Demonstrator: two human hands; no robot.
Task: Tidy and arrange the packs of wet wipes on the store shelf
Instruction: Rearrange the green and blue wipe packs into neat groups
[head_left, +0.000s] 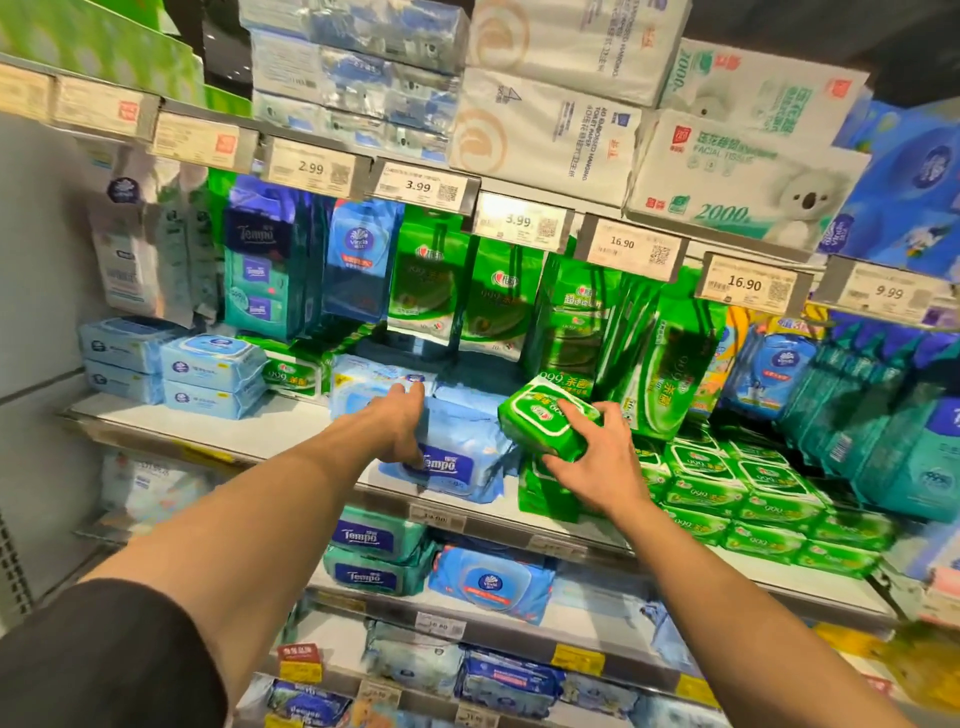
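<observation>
My right hand (597, 462) grips a green pack of wet wipes (545, 418), lifted and tilted above the white shelf (218, 423). My left hand (402, 423) reaches forward with fingers stretched, resting on a light blue Tempo pack (462, 460) that lies askew near the shelf's front edge. Behind it sits another pale blue pack (363, 387). To the right, several green packs (737, 483) lie in rows on the same shelf.
Stacked blue packs (208, 374) sit at the shelf's left. Green and blue pouches (431, 275) hang above from hooks under price tags (418, 186). Tissue bundles (737, 161) fill the top shelf. Lower shelves hold Tempo and blue packs (488, 582).
</observation>
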